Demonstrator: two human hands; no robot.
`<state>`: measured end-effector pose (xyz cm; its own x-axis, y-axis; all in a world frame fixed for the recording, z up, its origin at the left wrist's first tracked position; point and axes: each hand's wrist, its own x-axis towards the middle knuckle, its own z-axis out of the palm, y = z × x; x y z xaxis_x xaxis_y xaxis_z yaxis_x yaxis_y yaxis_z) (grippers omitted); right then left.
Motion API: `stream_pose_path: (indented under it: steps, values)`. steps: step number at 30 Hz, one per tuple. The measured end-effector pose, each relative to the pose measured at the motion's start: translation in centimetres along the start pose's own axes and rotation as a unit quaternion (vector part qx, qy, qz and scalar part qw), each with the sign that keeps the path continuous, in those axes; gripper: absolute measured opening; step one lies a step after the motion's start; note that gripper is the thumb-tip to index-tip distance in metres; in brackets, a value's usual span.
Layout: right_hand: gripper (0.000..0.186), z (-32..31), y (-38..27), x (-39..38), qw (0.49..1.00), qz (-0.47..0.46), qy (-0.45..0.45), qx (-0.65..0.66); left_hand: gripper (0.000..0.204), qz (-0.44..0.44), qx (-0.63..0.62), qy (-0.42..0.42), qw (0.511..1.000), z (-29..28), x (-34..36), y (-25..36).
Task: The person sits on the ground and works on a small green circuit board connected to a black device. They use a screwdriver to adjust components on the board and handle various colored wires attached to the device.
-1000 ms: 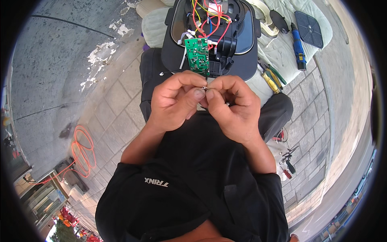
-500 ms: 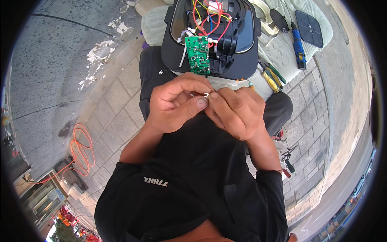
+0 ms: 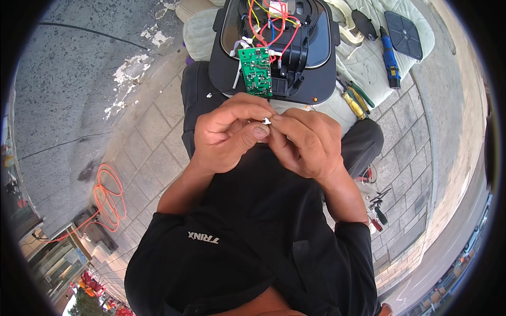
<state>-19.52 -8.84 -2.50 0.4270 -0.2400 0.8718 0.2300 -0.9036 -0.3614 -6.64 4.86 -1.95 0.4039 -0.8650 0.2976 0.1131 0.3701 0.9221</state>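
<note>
My left hand (image 3: 234,134) and my right hand (image 3: 305,138) meet at the fingertips in front of my chest. Pinched between them is a small white piece (image 3: 266,121), perhaps a plug; its exact kind is too small to make out. Just beyond my fingers stands a green circuit board (image 3: 256,72), leaning on an opened black appliance (image 3: 324,79). Red, yellow and blue wires (image 3: 274,26) run over the appliance's inner parts. The near edge of the board comes close to my left fingers.
Yellow-handled and green-handled tools (image 3: 356,102) lie on a pale cushion (image 3: 363,68) at the right, near a blue power screwdriver (image 3: 390,60) and a black square plate (image 3: 404,35). More hand tools (image 3: 377,210) rest on the paving by my right elbow. An orange cord (image 3: 108,197) coils at the left.
The right fingers have shifted slightly and uncover more of the small white piece. The circuit board and appliance sit a little further left in view.
</note>
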Motion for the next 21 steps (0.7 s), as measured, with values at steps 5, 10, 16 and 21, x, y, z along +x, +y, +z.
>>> stream_pose_path:
  steps: [5, 10, 16, 21]
  values:
    - [0.026, -0.3, -1.9, 0.6, 0.977, 0.179, -0.02, 0.111, 0.02, -0.009, -0.037, 0.012, 0.999, -0.1, 0.0, 0.3]
    - [0.021, -0.4, -2.2, 0.9, 0.963, 0.228, -0.025, 0.14, 0.02, -0.008, -0.015, 0.02, 1.0, 0.0, 0.0, 0.2]
    - [0.015, -0.1, -2.4, 0.8, 0.942, 0.293, -0.023, 0.159, 0.02, -0.055, -0.059, 0.06, 0.995, 0.4, -0.1, 0.2]
    - [0.008, -0.1, -3.0, 1.1, 0.847, 0.44, -0.014, 0.3, 0.021, -0.087, -0.077, 0.077, 0.99, 0.7, -0.3, 0.2]
